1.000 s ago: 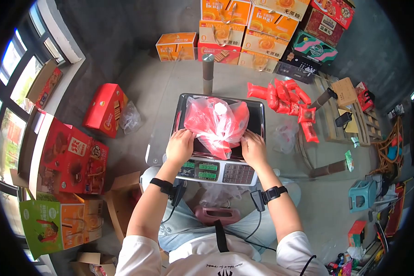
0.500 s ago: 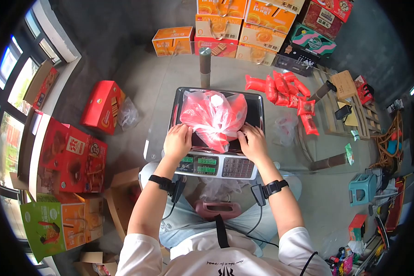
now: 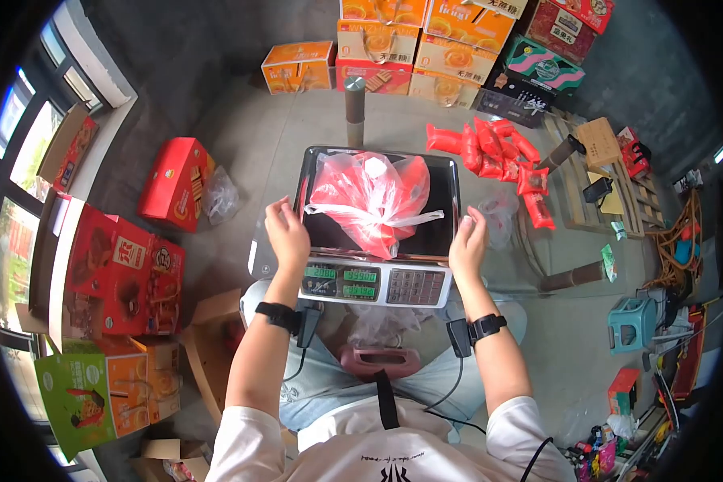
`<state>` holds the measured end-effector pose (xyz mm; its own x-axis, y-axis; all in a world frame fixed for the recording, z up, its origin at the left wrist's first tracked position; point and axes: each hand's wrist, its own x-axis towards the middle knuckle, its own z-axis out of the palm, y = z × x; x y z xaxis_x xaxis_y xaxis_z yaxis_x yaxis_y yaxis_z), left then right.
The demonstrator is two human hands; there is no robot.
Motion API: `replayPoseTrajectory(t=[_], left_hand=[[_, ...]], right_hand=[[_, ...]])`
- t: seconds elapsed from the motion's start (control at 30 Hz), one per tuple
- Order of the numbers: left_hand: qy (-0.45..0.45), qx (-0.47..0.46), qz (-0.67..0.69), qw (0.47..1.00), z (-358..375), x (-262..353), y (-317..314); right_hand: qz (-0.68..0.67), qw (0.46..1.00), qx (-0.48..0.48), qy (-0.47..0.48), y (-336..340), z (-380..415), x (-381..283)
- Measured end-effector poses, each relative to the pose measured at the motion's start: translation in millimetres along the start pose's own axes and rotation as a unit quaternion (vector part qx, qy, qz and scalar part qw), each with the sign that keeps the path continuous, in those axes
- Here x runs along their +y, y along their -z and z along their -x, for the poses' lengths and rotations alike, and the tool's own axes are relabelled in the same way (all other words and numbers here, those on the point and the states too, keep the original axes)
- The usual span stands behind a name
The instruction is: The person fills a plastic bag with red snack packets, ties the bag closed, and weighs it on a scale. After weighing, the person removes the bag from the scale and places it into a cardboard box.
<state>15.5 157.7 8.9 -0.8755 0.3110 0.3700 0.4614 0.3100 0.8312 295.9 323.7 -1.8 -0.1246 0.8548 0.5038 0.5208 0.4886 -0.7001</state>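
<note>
A clear plastic bag (image 3: 369, 201) with red packets inside lies on the black tray of a digital scale (image 3: 317, 229). Its neck is tied, and the white tied ends stretch out sideways. At the scale's left edge is my left hand (image 3: 287, 234), off the bag, fingers extended and holding nothing. My right hand (image 3: 468, 241) is at the right edge of the scale, also apart from the bag, with its fingers stretched upward. Green digits glow on the scale's display panel (image 3: 341, 281), beside a keypad (image 3: 414, 287).
Loose red packets (image 3: 490, 153) lie on the glass table right of the scale, near a crumpled plastic bag (image 3: 500, 217). Orange gift boxes (image 3: 377, 44) are stacked behind. Red boxes (image 3: 116, 273) stand at the left, a blue stool (image 3: 631, 325) at the right.
Both hands have let go of the tied bag and moved outward to either side of the scale. The tied ends have spread sideways. The bag stays on the tray.
</note>
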Motion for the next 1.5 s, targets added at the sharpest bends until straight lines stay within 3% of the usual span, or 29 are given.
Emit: replayPoseTrajectory(t=[0.07, 0.13, 0.33, 0.47, 0.5, 0.57, 0.73, 0.93, 1.07, 1.13, 1.2, 1.27, 1.33, 1.4, 1.5], left_hand=[[0.073, 0.002, 0.108, 0.991, -9.7, -14.0, 4.6], [0.086, -0.011, 0.110, 0.990, -13.8, -28.3, 20.9], [0.092, 0.039, 0.051, 0.994, -12.8, -99.4, 54.9], [0.123, 0.027, -0.012, 0.992, -1.3, -137.3, 58.5], [0.108, 0.051, 0.015, 0.993, -1.4, -137.5, 56.5], [0.094, 0.071, 0.039, 0.992, 1.3, -136.5, 55.8], [0.135, 0.002, -0.024, 0.991, 1.2, -129.5, 56.2], [0.155, 0.032, -0.006, 0.987, 0.7, -139.6, 59.7], [0.096, 0.063, 0.050, 0.992, 14.8, -93.5, 64.6], [0.072, 0.004, 0.142, 0.987, 27.8, -48.5, 61.8], [0.041, -0.117, 0.125, 0.984, 37.4, 13.4, 61.2], [-0.066, -0.219, 0.049, 0.972, 40.6, 84.0, 59.8], [-0.218, -0.207, -0.119, 0.946, 40.4, 121.5, 50.7], [-0.242, -0.152, -0.146, 0.947, 44.7, 151.7, 32.2], [-0.241, -0.265, -0.208, 0.910, 53.8, 152.3, -5.4]], right_hand=[[-0.017, 0.999, 0.038, 0.005, 9.9, -3.1, 16.1], [-0.016, 0.997, 0.056, -0.055, 31.9, -7.0, 33.3], [0.165, 0.977, 0.090, -0.105, 102.3, 8.9, 130.8], [0.296, 0.949, 0.077, -0.076, 134.3, 34.3, 189.4], [0.297, 0.949, 0.077, -0.075, 131.7, 33.6, 194.7], [0.197, 0.957, 0.099, -0.186, 131.5, 36.2, 199.5], [0.158, 0.966, 0.053, -0.199, 125.5, 34.4, 203.1], [0.166, 0.961, 0.053, -0.214, 125.5, 37.1, 220.1], [0.196, 0.954, 0.022, -0.225, 127.8, 38.2, 219.9], [0.210, 0.951, 0.026, -0.225, 119.8, 31.7, 219.1], [0.247, 0.946, 0.003, -0.211, 121.8, 33.2, 210.8], [0.275, 0.938, -0.011, -0.209, 120.0, 32.1, 197.3], [0.302, 0.931, -0.024, -0.204, 118.2, 30.1, 186.7], [0.284, 0.935, -0.061, -0.205, 119.1, 31.2, 180.2], [0.258, 0.943, -0.057, -0.203, 120.1, 31.5, 178.8]])
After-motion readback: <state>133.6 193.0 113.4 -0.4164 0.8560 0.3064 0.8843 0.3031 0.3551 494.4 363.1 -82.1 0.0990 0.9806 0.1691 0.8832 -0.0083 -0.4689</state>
